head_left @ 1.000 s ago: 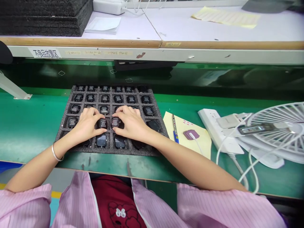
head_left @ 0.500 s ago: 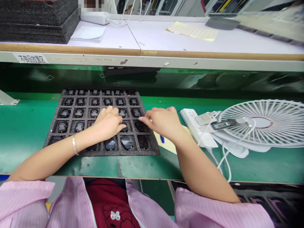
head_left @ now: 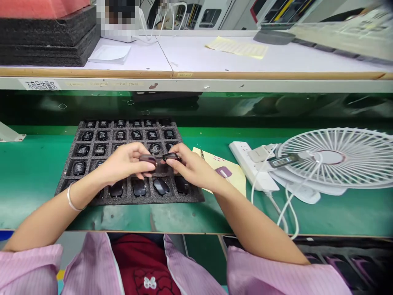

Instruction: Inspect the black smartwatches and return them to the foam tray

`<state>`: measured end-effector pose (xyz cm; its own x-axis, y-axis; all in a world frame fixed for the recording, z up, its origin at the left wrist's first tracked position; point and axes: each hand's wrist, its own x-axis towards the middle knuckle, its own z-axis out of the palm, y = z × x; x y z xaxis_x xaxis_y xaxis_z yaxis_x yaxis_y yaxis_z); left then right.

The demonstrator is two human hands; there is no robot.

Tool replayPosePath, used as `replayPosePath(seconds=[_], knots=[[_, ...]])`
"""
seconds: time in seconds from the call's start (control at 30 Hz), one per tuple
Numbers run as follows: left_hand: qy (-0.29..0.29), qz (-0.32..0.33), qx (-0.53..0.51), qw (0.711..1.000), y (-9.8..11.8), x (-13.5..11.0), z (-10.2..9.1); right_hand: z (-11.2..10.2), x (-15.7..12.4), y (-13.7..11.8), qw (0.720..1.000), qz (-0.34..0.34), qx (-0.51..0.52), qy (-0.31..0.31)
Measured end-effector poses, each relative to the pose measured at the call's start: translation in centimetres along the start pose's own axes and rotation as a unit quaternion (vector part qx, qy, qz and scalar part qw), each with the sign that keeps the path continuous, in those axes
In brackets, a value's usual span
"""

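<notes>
My left hand [head_left: 124, 164] is closed around a dark, rounded watch-like case [head_left: 148, 159], thumb in front and fingers behind. My right hand [head_left: 195, 168] pinches a second small black case [head_left: 171, 156] between thumb and fingers. Both pieces are held up close together over a black foam tray [head_left: 198, 197]. Rows of pockets in the tray hold black rounded-square cases, many with white print facing up. Along the near row several lie with a glossy dark face up, such as the tilted one [head_left: 161, 186]. My hands and forearms hide some middle pockets.
A yellow paper [head_left: 238, 178] with a purple patch lies right of the tray. Beyond it are a white power strip [head_left: 242, 149], cables and a white fan [head_left: 353, 143]. Black foam blocks [head_left: 46, 41] are stacked on the shelf [head_left: 196, 53] above the green bench [head_left: 129, 219].
Both hands have lifted from the tray's pockets and come closer together, each now with a dark case in its fingers. The view has tilted slightly upward.
</notes>
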<state>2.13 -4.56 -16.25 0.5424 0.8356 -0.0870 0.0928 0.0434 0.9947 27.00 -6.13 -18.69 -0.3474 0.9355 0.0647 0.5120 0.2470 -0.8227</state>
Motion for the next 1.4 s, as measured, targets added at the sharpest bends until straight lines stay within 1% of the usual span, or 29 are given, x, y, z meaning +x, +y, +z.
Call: replayPosePath(seconds=[0.03, 0.07, 0.1, 0.13, 0.17, 0.2, 0.23, 0.27, 0.37, 0.43, 0.53, 0.63, 0.73, 0.8, 0.97, 1.13, 1.3, 1.4], knots=[[0.044, -0.015, -0.051, 0.998, 0.0, -0.5, -0.7, 0.7, 0.5, -0.4, 0.991, -0.003, 0.126, -0.040], [0.091, -0.024, -0.083, 0.992, 0.0, -0.8, -1.3, 1.5, 1.0, -0.7, 0.968, 0.012, 0.240, -0.077], [0.137, -0.030, -0.102, 0.985, -0.2, -1.0, -1.9, 2.3, 1.6, -1.1, 0.937, 0.039, 0.333, -0.101], [0.174, -0.033, -0.118, 0.977, -0.3, -1.2, -2.3, 3.2, 2.3, -1.5, 0.905, 0.070, 0.405, -0.113], [0.202, -0.036, -0.129, 0.970, -0.5, -1.2, -2.7, 3.9, 2.9, -1.9, 0.876, 0.096, 0.458, -0.118], [0.221, -0.038, -0.133, 0.965, -0.7, -1.3, -3.0, 4.5, 3.4, -2.2, 0.853, 0.113, 0.495, -0.119], [0.232, -0.037, -0.130, 0.963, -0.9, -1.3, -3.2, 5.0, 3.9, -2.6, 0.838, 0.120, 0.519, -0.118], [0.241, -0.034, -0.120, 0.963, -1.0, -1.4, -3.3, 5.4, 4.2, -3.0, 0.829, 0.119, 0.534, -0.118], [0.255, -0.007, -0.058, 0.965, -1.2, -1.5, -3.1, 5.7, 4.7, -3.7, 0.826, 0.094, 0.544, -0.119], [0.261, 0.020, -0.006, 0.965, -1.4, -1.7, -2.9, 5.8, 4.7, -3.8, 0.826, 0.080, 0.543, -0.132], [0.261, 0.050, 0.068, 0.962, -1.9, -1.9, -2.5, 6.1, 4.6, -3.2, 0.823, 0.073, 0.544, -0.147], [0.251, 0.056, 0.111, 0.960, -2.5, -2.2, -2.1, 6.6, 4.4, -2.4, 0.826, 0.079, 0.540, -0.142], [0.239, 0.048, 0.128, 0.961, -3.0, -2.5, -1.7, 6.9, 4.4, -1.9, 0.829, 0.082, 0.535, -0.139], [0.238, 0.042, 0.135, 0.961, -3.3, -2.7, -1.6, 7.0, 4.4, -1.7, 0.825, 0.080, 0.542, -0.139], [0.272, 0.047, 0.142, 0.951, -3.6, -2.9, -1.5, 7.0, 4.8, -1.4, 0.798, 0.084, 0.578, -0.147], [0.292, 0.061, 0.161, 0.941, -3.6, -3.0, -1.4, 6.9, 4.9, -1.3, 0.779, 0.079, 0.602, -0.160], [0.307, 0.084, 0.156, 0.935, -3.7, -3.0, -1.3, 6.8, 4.5, -1.8, 0.768, 0.056, 0.610, -0.186], [0.318, 0.098, 0.157, 0.930, -3.7, -3.0, -1.3, 6.8, 4.3, -1.9, 0.768, 0.057, 0.608, -0.193]])
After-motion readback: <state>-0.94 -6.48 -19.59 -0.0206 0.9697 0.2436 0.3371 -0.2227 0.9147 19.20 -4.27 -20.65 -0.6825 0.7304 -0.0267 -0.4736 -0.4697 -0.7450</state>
